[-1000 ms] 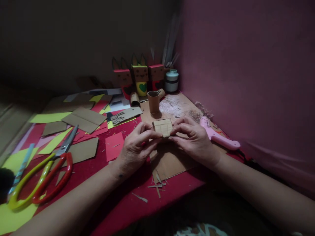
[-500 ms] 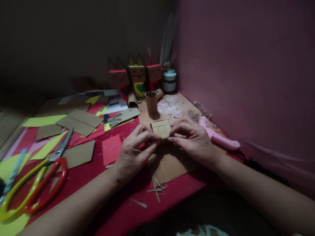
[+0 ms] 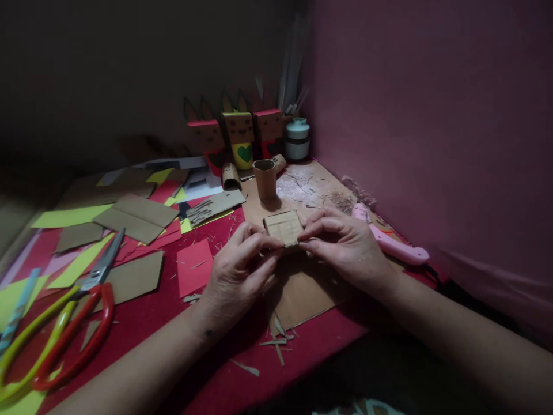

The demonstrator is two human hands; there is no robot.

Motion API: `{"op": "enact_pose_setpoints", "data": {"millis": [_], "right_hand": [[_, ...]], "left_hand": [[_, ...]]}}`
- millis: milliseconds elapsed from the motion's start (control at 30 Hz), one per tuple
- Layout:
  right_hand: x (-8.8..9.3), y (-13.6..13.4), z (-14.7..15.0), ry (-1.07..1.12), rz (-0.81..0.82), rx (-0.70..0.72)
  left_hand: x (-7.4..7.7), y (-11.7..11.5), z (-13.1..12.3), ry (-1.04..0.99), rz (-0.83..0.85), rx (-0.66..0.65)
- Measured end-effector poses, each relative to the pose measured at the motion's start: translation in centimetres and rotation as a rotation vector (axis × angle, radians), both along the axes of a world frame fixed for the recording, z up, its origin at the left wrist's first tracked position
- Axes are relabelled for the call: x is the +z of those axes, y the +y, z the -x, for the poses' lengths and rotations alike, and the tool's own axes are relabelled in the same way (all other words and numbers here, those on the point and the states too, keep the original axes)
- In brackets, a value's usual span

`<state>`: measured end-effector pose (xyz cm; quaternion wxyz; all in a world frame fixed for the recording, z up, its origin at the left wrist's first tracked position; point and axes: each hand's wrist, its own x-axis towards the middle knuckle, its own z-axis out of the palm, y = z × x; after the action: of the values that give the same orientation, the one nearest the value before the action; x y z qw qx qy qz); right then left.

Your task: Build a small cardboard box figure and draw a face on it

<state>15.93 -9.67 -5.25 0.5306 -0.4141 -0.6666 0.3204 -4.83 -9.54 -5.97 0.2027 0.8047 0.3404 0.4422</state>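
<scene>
A small squarish piece of folded cardboard [image 3: 284,227] is held between both hands above a larger cardboard sheet [image 3: 307,297]. My left hand [image 3: 239,268] pinches its lower left edge between thumb and fingertips. On the right side, my right hand [image 3: 343,245] grips the lower corner with thumb and forefinger. Just behind the piece stands an upright brown cardboard tube [image 3: 265,181] with its open end up. The fingers partly cover the near edge of the piece.
Large scissors [image 3: 93,294] with red and yellow handles lie at left among paper and cardboard pieces [image 3: 135,218]. A pink glue gun [image 3: 395,243] rests by the wall at right. Several box-headed cardboard figures [image 3: 240,132] and a light blue jar [image 3: 298,138] stand at the back.
Both hands keep their pinch on the cardboard piece, which has hardly moved. The view has shifted slightly, so the scissors and papers sit a little farther left.
</scene>
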Motion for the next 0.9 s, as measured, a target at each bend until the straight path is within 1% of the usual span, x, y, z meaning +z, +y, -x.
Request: {"op": "enact_pose_setpoints", "data": {"millis": [133,233,367,467,567,667,733,800,900], "right_hand": [[-0.1,0.0,0.1,-0.008,0.0,0.003],[-0.5,0.1,0.1,-0.003,0.012,-0.004],[-0.5,0.6,-0.2,0.019,0.058,0.024],[-0.2,1.1,-0.3,0.016,0.139,0.117],[-0.2,1.3,-0.1,0.129,0.215,0.242],[-0.5,1.4,0.0,0.254,0.235,0.315],[-0.7,1.4,0.1,0.268,0.241,0.321],[-1.0,1.5,0.0,0.239,0.228,0.295],[-1.3,1.6,-0.2,0.207,0.205,0.272]], "left_hand": [[0.1,-0.1,-0.1,0.044,-0.067,0.107],[0.2,-0.1,-0.1,0.051,-0.027,0.138],[0.5,0.2,0.1,0.008,0.15,0.09],[0.8,0.4,0.1,-0.024,0.246,0.031],[0.9,0.6,0.1,-0.028,0.254,0.008],[0.8,0.8,0.1,-0.024,0.227,0.012],[0.7,0.8,0.1,-0.035,0.221,0.016],[0.6,0.8,0.2,-0.055,0.225,0.019],[0.2,0.9,0.3,-0.132,0.261,-0.001]]}}
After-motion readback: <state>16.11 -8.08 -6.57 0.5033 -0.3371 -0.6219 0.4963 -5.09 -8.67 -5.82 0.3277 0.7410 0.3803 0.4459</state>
